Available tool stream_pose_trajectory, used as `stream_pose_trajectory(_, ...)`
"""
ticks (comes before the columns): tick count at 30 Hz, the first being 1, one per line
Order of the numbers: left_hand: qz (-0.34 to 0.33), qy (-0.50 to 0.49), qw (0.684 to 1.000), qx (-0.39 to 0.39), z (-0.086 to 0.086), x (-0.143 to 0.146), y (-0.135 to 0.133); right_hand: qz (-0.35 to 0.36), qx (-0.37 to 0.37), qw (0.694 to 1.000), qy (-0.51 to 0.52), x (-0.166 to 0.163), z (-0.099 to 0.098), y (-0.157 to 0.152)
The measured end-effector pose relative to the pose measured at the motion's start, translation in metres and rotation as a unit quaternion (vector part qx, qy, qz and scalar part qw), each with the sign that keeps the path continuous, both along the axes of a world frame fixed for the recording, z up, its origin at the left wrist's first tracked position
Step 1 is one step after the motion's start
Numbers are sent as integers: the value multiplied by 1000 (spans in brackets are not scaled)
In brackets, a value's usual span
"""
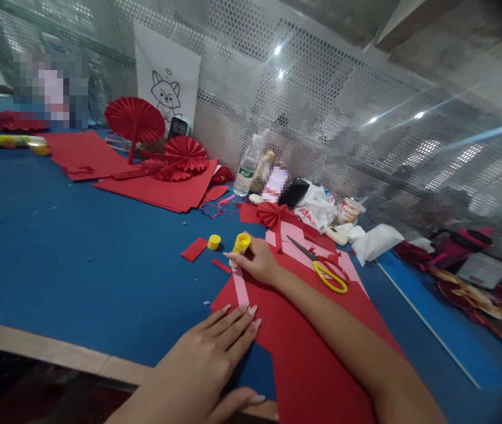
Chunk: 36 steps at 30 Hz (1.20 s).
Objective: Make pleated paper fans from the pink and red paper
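Observation:
My right hand (255, 259) is closed around a yellow glue stick (242, 242), held base up over the far end of a narrow pink paper strip (240, 287). The stick's lower end is largely hidden by my fingers. Stretched out flat, the fingers of my left hand (220, 341) rest on the strip's near end. Beneath lies a large red paper sheet (321, 347). A yellow cap (214, 242), a small red paper rectangle (194, 249) and a thin red scrap (221, 266) lie just left of the glue stick.
Scissors with yellow and red handles (328, 272) lie right of my right forearm. Red paper fans (135, 121) and red sheets (158, 191) occupy the back left. A water bottle (247, 168), white plastic bag (317, 207) and paper cup (350, 210) line the perforated screen (233, 76).

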<state>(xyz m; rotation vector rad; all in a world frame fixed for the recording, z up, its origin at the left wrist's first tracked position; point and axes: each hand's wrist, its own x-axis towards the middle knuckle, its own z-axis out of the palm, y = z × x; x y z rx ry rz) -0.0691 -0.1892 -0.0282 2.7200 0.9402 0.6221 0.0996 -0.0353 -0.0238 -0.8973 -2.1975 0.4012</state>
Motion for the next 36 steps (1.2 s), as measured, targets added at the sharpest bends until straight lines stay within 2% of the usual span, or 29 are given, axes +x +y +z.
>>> stream_pose_trajectory(3, 6, -12, 1000, 11, -5, -1, 0, -69, 15, 996, 52, -8, -1, 14)
stream_pose_trajectory(6, 13, -11, 1000, 18, -9, 0, -1, -138, 28, 971, 192, -8, 0, 17)
stream_pose_trajectory(8, 13, -7, 1000, 17, -9, 0, -1, -144, 28, 953, 264, -2, 0, 9)
stream_pose_trajectory(10, 14, 0, 1000, 17, -8, 0, -1, -122, 31, 951, 282, 7, 0, -8)
stream_pose_trajectory(12, 16, 7, 1000, 13, -8, 0, -2, -88, 27, 966, 242, 16, 0, -28)
stream_pose_trajectory(14, 17, 5, 1000, 6, -8, 0, -2, -46, 1, 988, 147, 22, 1, -46)
stream_pose_trajectory(17, 16, -2, 1000, 0, -9, 0, -2, -14, -10, 999, 36, 24, 5, -58)
stream_pose_trajectory(21, 15, 6, 1000, 0, -7, 1, -1, -26, 4, 1000, 4, 15, 5, -46)
stream_pose_trajectory(26, 14, 24, 1000, 8, -3, 1, -1, -39, 14, 999, 1, 0, 0, -5)
stream_pose_trajectory(29, 11, 25, 1000, 10, -1, 1, -2, -89, -1, 992, 91, -6, -1, 25)
stream_pose_trajectory(31, 14, 27, 999, 11, 0, 1, -4, -143, -12, 966, 215, -7, -1, 36)
stream_pose_trajectory(33, 17, 36, 999, 11, 0, 0, -6, -159, -8, 941, 298, -5, -1, 33)
stream_pose_trajectory(36, 18, 54, 998, 18, 1, 0, -8, -125, 26, 937, 324, 3, -1, 5)
